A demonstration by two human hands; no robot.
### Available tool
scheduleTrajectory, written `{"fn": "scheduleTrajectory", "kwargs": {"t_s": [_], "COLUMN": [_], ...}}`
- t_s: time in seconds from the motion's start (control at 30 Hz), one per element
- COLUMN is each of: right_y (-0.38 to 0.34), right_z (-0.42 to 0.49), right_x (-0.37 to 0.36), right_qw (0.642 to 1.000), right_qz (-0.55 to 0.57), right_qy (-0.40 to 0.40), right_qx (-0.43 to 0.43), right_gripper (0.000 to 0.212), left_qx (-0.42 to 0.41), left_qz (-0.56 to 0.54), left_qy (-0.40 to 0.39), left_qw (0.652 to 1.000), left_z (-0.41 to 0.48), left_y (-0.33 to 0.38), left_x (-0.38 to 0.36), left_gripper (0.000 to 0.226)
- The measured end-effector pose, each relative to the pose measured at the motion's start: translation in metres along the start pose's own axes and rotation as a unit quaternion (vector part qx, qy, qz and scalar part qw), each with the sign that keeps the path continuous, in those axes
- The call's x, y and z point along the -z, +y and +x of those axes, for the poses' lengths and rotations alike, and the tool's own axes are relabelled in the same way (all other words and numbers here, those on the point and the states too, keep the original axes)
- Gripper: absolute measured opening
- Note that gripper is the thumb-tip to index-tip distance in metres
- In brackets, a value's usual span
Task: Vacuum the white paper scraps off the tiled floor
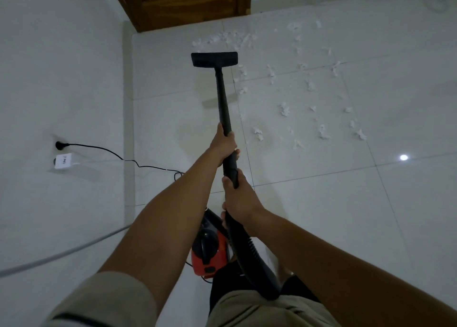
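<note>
Near the wooden door (178, 2), the black floor nozzle (214, 59) sits just short of a dense cluster of white paper scraps (223, 39). More scraps lie scattered over the tiled floor (346, 203) to its right. Nozzle contact with the tiles cannot be confirmed. Left hand (223, 146) grips the black wand (223, 104) midway. Right hand (239, 200) grips its lower end, fingers partly concealed. Red canister vacuum (210, 252) is largely hidden behind both forearms, and its ribbed hose (254, 264) disappears at the person's clothing. Black plug (58, 145) sits in the wall. Lettering on the white adapter (63, 161) is illegible.
</note>
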State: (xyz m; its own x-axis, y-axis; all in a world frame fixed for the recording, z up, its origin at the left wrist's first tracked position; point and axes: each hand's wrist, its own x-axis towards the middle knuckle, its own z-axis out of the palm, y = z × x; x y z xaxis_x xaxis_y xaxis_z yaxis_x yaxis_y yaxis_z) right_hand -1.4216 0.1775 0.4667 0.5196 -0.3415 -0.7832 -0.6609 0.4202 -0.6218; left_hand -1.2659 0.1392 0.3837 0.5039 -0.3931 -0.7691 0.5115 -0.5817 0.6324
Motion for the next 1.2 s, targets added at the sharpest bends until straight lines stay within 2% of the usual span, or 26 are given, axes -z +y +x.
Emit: {"fn": "scheduleTrajectory", "kwargs": {"t_s": [0.23,0.47,0.63,0.83,1.0,1.2], "right_y": [-0.019,-0.021,-0.015,0.004,0.010,0.007], "right_z": [0.014,0.017,0.012,0.013,0.013,0.013], "right_x": [-0.019,-0.027,-0.037,-0.057,-0.064,-0.067], "right_qw": [0.999,0.999,0.997,0.995,0.995,0.996], "right_qz": [-0.015,-0.011,-0.001,-0.079,-0.082,-0.073], "right_qy": [0.026,-0.008,-0.028,0.050,0.049,0.042], "right_qx": [-0.025,-0.035,-0.078,-0.026,-0.027,-0.016], "right_gripper": [0.035,0.041,0.040,0.034,0.052,0.055], "left_qx": [0.034,0.013,0.010,0.014,0.024,0.041], "left_qz": [0.011,0.014,0.021,0.061,0.049,0.019], "left_qy": [-0.046,-0.001,0.007,0.006,-0.005,-0.016], "left_qw": [0.998,1.000,1.000,0.998,0.998,0.999], "left_z": [0.002,0.009,0.014,0.014,0.015,0.014], "left_y": [0.006,-0.002,-0.013,-0.024,-0.028,-0.027], "left_x": [0.019,0.027,0.036,0.042,0.049,0.056], "left_gripper": [0.070,0.061,0.059,0.062,0.069,0.076]}}
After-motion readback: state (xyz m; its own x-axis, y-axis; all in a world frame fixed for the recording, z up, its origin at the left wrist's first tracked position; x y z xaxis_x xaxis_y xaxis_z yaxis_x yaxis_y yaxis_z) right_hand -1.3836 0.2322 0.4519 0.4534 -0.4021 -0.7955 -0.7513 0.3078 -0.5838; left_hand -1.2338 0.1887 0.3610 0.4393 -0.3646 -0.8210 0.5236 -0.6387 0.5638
